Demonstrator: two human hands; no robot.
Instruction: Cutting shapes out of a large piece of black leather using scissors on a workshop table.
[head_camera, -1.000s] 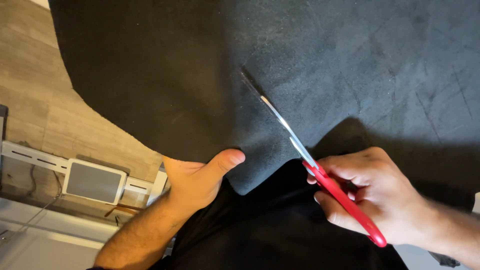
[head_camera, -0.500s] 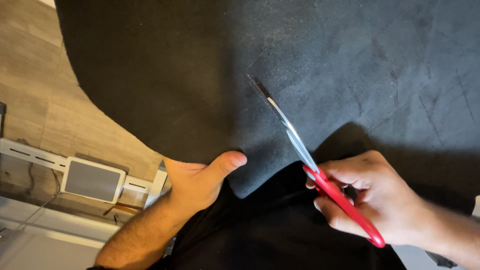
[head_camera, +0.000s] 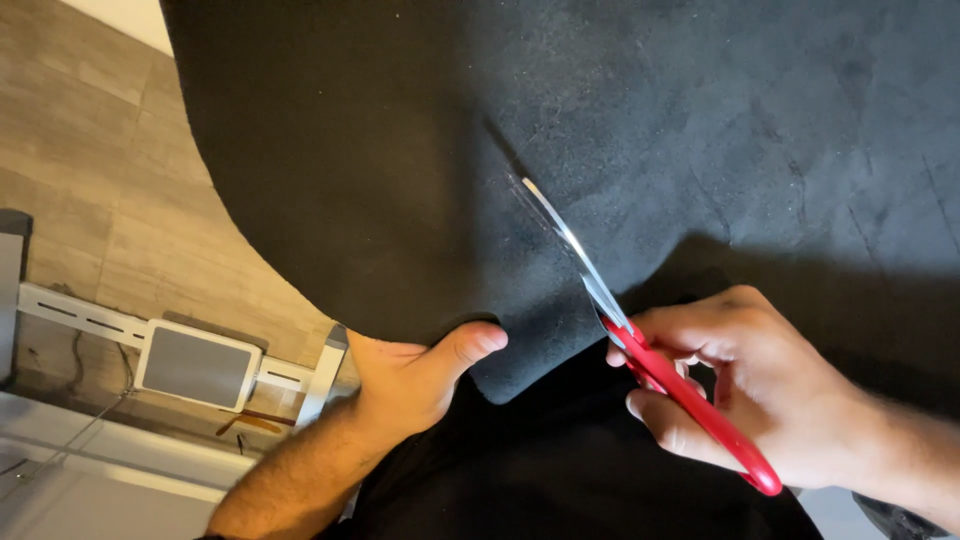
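To the far left of the left hand, past the edge of the sheet, lie the wood-grain floor (head_camera: 90, 190) and a white metal frame (head_camera: 195, 365) with a grey plate set in it, both well apart from the work.

The left hand (head_camera: 415, 385) sits at the near edge of the black sheet (head_camera: 400, 150), its thumb laid flat on top and pointing right; the other fingers are tucked under the material and cannot be seen, so it looks to be pinching the edge between thumb and fingers.

Just to the right of that thumb, the sheet's near edge curls in a rounded flap, and beyond it run the scissors (head_camera: 640, 345). Their long axis slants from the red handles, low and to the right, up and to the left to the blade tips, which point away from the body into the sheet. The blades look nearly closed, with the sheet between them; how far they part cannot be made out.

The right hand (head_camera: 750, 390) is curled tight through the red handles, fingers closed around them. It is the nearer hand to the blades; the left hand lies to their left, close but not touching them.
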